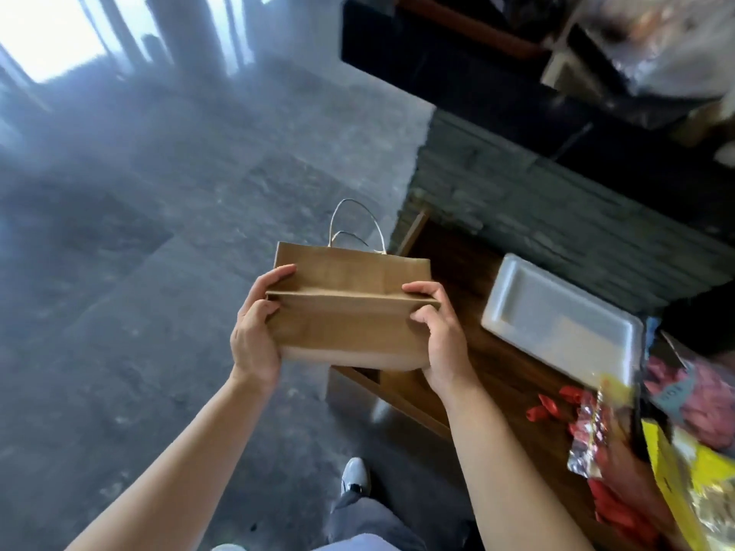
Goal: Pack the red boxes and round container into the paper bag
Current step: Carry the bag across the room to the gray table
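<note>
- Holding the flat brown paper bag (350, 312) sideways, left hand (254, 332) and right hand (441, 344) squeezing its ends.
- Keeping its folded bottom nearest, handles pointing away.

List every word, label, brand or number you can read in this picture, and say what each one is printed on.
No text can be read for certain.
Paper bag, held by the left hand and right hand: plain, no print visible.
Pink packet: letters on a dark label, too blurred.
Yellow package: dark marks, too blurred.

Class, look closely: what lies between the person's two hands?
In the head view, the folded paper bag spans the gap, gripped by the left hand and right hand.
</note>
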`<state>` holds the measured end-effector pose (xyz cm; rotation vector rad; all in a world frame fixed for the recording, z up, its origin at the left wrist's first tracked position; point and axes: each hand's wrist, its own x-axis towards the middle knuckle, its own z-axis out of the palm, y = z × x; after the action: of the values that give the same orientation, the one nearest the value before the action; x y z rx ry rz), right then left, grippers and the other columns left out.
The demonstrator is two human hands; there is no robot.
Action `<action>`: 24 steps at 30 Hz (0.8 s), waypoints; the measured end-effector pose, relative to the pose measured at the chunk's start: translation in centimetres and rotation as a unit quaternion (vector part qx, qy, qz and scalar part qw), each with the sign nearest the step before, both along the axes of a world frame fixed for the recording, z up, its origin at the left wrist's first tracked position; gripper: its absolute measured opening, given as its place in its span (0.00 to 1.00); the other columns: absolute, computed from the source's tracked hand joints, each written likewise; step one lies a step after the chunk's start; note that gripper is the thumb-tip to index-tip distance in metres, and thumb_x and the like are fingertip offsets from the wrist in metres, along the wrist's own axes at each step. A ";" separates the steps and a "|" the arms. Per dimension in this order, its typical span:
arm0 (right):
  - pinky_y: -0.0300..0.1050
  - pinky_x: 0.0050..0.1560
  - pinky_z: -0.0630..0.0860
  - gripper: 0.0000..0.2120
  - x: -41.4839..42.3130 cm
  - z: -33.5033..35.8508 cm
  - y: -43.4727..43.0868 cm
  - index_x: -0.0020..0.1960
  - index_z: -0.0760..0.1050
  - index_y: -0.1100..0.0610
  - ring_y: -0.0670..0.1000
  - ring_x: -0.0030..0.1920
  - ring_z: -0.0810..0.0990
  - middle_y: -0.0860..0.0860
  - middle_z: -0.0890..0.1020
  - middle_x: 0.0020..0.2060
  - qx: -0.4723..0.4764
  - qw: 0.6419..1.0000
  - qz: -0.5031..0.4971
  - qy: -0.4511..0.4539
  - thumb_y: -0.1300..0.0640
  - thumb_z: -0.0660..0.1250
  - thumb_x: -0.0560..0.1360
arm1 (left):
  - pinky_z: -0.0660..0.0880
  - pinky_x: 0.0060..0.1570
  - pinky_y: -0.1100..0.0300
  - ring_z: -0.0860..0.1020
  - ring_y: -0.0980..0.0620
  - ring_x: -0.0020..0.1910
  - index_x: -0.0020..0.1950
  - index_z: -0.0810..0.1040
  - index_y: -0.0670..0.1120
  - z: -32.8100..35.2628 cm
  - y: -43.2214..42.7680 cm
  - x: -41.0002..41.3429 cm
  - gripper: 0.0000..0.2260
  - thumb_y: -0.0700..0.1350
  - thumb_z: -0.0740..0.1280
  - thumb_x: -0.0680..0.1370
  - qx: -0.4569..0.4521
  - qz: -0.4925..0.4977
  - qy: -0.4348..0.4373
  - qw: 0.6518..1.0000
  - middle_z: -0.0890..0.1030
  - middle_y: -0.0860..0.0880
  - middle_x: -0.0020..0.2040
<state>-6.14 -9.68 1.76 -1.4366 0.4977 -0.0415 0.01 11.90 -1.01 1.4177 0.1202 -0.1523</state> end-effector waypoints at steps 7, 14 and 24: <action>0.53 0.47 0.76 0.16 4.1 4.2 23.1 0.46 0.79 0.43 0.51 0.46 0.76 0.43 0.81 0.43 -0.051 0.979 0.197 -0.021 0.56 0.59 0.64 | 0.68 0.57 0.56 0.75 0.54 0.54 0.51 0.84 0.53 4.4 22.9 -5.9 0.21 0.42 0.55 0.69 -0.048 0.254 -0.018 0.966 0.82 0.52 0.56; 0.46 0.40 0.66 0.14 -0.1 4.9 49.0 0.42 0.80 0.49 0.51 0.41 0.71 0.48 0.78 0.35 0.001 0.925 0.377 -0.053 0.59 0.60 0.61 | 0.68 0.67 0.46 0.77 0.48 0.58 0.49 0.84 0.56 5.2 44.5 -18.2 0.19 0.44 0.55 0.72 0.002 0.480 -0.016 0.877 0.82 0.49 0.57; 0.46 0.39 0.63 0.11 -7.4 6.3 72.8 0.40 0.81 0.54 0.53 0.40 0.70 0.50 0.76 0.32 0.028 0.824 0.562 -0.065 0.60 0.62 0.62 | 0.73 0.49 0.69 0.79 0.62 0.48 0.42 0.84 0.56 6.9 61.3 -31.8 0.19 0.41 0.55 0.70 0.034 0.676 -0.067 0.733 0.85 0.60 0.44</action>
<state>-13.54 63.12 8.07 -1.4633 -0.5152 0.8110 -31.81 73.20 5.94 1.0963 1.0078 1.1773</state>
